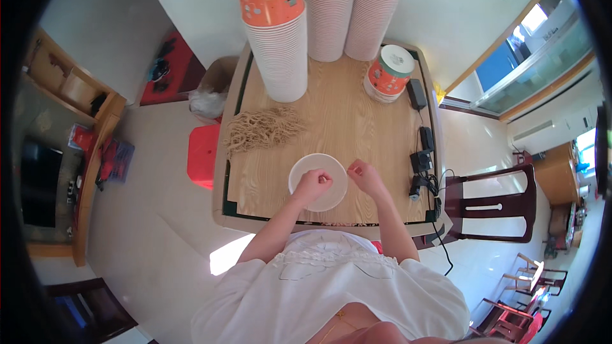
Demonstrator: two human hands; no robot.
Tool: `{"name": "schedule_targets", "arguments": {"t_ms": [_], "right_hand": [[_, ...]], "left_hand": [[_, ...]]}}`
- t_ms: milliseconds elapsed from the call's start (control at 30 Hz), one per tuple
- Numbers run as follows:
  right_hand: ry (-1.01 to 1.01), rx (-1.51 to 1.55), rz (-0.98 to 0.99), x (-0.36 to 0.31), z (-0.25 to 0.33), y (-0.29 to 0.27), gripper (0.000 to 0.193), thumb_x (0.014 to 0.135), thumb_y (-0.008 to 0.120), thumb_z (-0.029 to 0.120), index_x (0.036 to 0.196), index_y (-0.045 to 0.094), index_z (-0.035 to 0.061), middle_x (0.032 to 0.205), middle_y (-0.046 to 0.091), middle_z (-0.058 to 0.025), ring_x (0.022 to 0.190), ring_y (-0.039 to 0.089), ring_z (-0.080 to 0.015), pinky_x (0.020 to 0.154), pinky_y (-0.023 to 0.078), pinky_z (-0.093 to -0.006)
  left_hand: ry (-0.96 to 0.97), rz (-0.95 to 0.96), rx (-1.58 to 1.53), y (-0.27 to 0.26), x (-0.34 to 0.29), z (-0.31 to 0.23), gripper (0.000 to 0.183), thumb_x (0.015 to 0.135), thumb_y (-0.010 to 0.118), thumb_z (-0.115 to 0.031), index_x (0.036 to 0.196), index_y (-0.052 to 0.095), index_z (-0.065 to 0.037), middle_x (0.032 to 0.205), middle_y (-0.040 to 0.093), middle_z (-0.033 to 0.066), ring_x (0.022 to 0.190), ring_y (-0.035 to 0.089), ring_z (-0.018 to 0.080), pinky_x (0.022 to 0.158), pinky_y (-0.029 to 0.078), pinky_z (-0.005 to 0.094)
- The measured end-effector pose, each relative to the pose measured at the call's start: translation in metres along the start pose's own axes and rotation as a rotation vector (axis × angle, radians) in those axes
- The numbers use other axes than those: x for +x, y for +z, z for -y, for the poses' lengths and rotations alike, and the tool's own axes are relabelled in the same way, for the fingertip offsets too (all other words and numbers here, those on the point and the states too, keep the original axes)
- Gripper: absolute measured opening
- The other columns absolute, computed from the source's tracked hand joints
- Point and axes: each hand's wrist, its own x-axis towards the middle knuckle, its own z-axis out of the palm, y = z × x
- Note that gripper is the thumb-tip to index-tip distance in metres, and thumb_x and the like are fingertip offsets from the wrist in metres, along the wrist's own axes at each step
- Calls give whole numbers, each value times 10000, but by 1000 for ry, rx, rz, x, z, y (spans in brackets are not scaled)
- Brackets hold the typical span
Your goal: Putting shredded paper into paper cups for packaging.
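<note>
A white round paper tub (335,197) stands with its mouth up near the table's front edge. My left hand (314,184) is over the tub, its fingers curled closed. Just beyond the tub's right rim is my right hand (365,177), with fingertips pinched together. What either hand holds, if anything, is too small to make out. A loose heap of brown twine-like strands (264,129) lies on the wooden tabletop (344,111), to the left of and beyond the tub.
Tall stacks of nested paper tubs (277,57) (331,16) (377,13) rise at the back. A short orange-and-green stack (387,79) stands back right. Black power adapters and cables (421,160) line the right edge. A red stool (203,156) and dark wooden chair (497,207) flank the table.
</note>
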Motion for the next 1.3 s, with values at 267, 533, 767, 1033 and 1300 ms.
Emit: {"name": "schedule_targets", "arguments": {"t_ms": [267,533,767,1033,1300], "right_hand": [[33,110,20,9,-26,4,171,761,579,195,863,580,59,727,615,-130,663,600,-235,586,471,-329],[-19,100,37,14,-17,1,107,787,555,121,843,557,29,627,570,-47,541,535,-107,487,423,-241],[33,107,51,12,-26,0,173,781,564,209,868,577,61,690,610,-99,611,587,-193,550,454,-309],[82,16,125,1,9,1,250,764,584,232,966,555,89,758,614,-99,709,594,-216,628,464,-327],[-10,-132,1,13,7,22,301,731,594,170,1013,526,91,905,585,-123,809,580,-275,697,462,-361]], "left_hand": [[-178,-605,60,-136,-69,44,120,723,604,-136,786,590,-35,630,573,51,587,543,125,537,428,255],[-1052,-882,796,-239,-227,272,186,695,552,-139,841,585,-28,869,609,171,800,598,327,670,495,413],[-1205,-500,541,-268,-211,197,324,658,628,-205,914,581,-13,938,602,169,877,589,298,741,483,391],[-930,-703,709,-238,-178,202,396,683,649,-292,955,582,-12,938,603,152,888,577,284,766,465,356],[-191,-513,-49,-169,-97,76,173,768,573,-116,859,622,23,754,633,66,661,556,116,634,445,244]]}}
